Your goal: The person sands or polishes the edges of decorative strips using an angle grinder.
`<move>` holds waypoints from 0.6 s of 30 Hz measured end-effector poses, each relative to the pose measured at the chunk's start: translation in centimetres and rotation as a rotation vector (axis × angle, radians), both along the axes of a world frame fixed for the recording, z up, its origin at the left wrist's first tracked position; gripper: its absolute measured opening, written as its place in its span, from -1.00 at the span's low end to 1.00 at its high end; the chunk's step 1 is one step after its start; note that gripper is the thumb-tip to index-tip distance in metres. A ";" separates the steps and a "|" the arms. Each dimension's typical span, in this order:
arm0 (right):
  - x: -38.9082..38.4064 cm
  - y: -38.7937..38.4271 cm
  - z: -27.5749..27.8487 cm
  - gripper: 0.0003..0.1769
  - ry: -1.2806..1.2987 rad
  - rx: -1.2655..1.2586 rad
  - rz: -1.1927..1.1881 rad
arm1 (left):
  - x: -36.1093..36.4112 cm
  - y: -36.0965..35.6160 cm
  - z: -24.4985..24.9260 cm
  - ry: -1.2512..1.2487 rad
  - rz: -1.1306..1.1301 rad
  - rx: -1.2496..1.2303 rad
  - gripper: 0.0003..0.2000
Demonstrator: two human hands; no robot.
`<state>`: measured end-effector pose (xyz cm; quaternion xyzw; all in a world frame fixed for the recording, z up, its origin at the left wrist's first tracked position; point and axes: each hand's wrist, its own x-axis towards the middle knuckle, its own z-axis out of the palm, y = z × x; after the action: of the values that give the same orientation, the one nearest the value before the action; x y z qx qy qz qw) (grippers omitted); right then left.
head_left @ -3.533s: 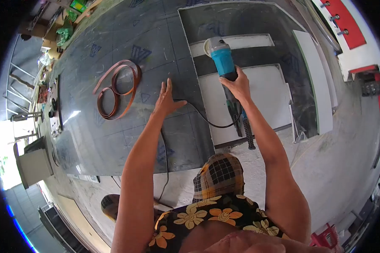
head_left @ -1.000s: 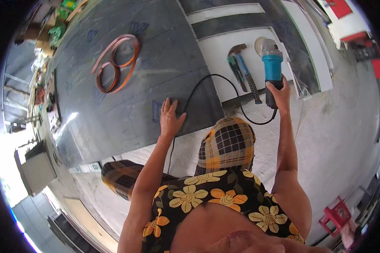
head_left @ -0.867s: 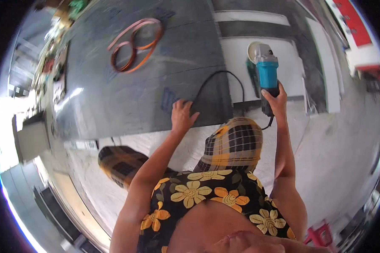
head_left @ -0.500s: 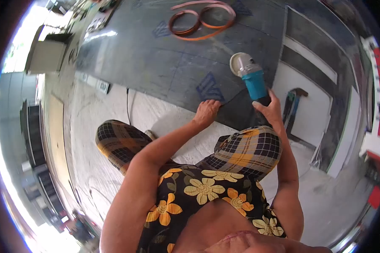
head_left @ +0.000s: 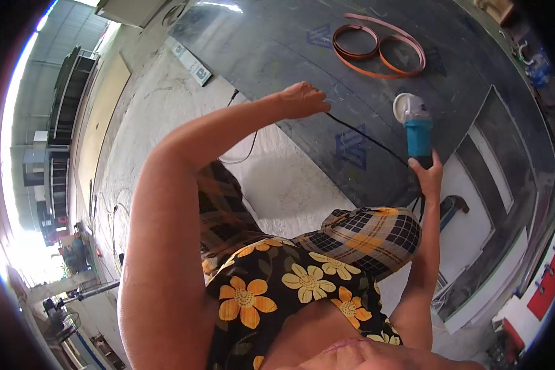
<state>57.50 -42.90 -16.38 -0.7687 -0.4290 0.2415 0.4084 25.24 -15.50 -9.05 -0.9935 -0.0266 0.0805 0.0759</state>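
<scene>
My right hand (head_left: 430, 175) is wrapped around the lower end of a trim router (head_left: 419, 137). The tool has a teal body, a clear plastic housing and a pale round base that faces up and left. A black power cord (head_left: 369, 136) runs from its lower end across the dark sheet to my left hand (head_left: 304, 100). My left fingers are closed on that cord, just above the sheet's surface. Beneath both hands lies the large dark sheet (head_left: 283, 68) with blue printed marks. Two coils of orange-brown edge banding (head_left: 382, 73) rest on it, beyond the router.
A hammer (head_left: 455, 205) lies on pale panels to the right of my right forearm. A long white and grey box (head_left: 191, 61) is on the floor by the sheet's left edge. Near it, a cord plug (head_left: 234, 94) shows. Cut panels (head_left: 488, 166) are stacked at the right.
My left hand has lifted and moved forward and left, drawing the cord out straighter. My right hand still holds the router. The view has turned to the left.
</scene>
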 end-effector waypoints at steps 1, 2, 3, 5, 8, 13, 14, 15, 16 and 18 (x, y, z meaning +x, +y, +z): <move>-0.6 0.1 -1.0 -0.02 -0.061 0.006 0.015 | -0.1 0.5 0.8 -0.005 -0.010 0.000 -0.82; -1.0 0.2 -1.2 -0.03 -0.016 0.004 0.046 | -0.2 0.8 1.6 0.015 0.000 -0.002 -0.82; -2.2 0.3 -0.3 -0.03 0.030 0.001 0.074 | -0.3 1.0 2.5 0.035 0.009 -0.005 -0.82; -3.4 0.7 0.0 -0.05 0.090 -0.001 0.118 | -0.5 0.8 3.3 0.086 0.076 -0.052 -0.82; -3.5 1.2 0.7 -0.03 0.094 0.002 0.133 | -0.5 -0.4 2.4 0.225 0.257 -0.181 -0.81; -1.0 1.4 1.2 -0.03 -0.032 0.000 0.140 | 0.9 -1.7 2.3 0.595 0.466 -0.433 -0.73; -0.6 1.7 0.8 -0.02 -0.071 -0.003 0.135 | 0.5 -1.3 1.4 0.542 0.451 -0.479 -0.68; -1.0 2.1 2.1 -0.02 -0.047 -0.037 0.153 | -0.2 -0.6 -0.4 0.493 0.429 -0.517 -0.64; -1.6 2.5 4.4 -0.01 -0.024 -0.070 0.166 | -0.5 0.0 -0.8 0.444 0.404 -0.555 -0.59; -2.1 3.0 6.8 -0.02 -0.031 -0.109 0.182 | -0.5 1.5 -0.2 0.446 0.494 -0.669 -0.53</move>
<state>55.39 -39.88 -9.63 -0.7513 -0.4894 0.2888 0.3355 24.69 -14.01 -9.24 -0.8858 -0.2178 0.3118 -0.2658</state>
